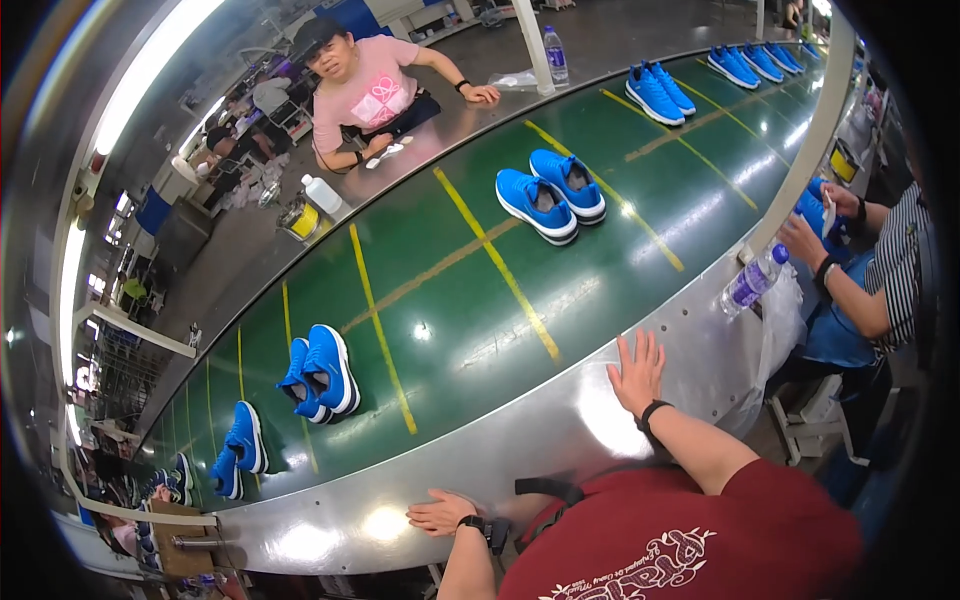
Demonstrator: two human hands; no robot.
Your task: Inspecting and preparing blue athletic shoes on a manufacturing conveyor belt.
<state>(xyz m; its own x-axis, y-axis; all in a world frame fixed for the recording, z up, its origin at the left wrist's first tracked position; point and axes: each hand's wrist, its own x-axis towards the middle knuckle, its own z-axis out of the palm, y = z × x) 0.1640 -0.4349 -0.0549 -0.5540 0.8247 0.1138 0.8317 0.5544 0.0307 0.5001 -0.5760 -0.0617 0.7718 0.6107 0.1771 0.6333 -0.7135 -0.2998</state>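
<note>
Here, left hand [437,513] and right hand [637,374] touch the metal ledge [535,440].

About the head view's middle, a conveyor belt [450,330] runs from 8 to 2 o'clock. On it, one shoe pair [545,195] lies at 1 o'clock, another pair [655,95] beyond it, a third pair [332,360] and fourth pair [246,437] at 8. On the near ledge [530,445], the left hand [437,513] rests at 6, the right hand [638,374] at 4, a bottle [752,282] at 3. Across the belt, a person [370,95] sits at 11.
</note>
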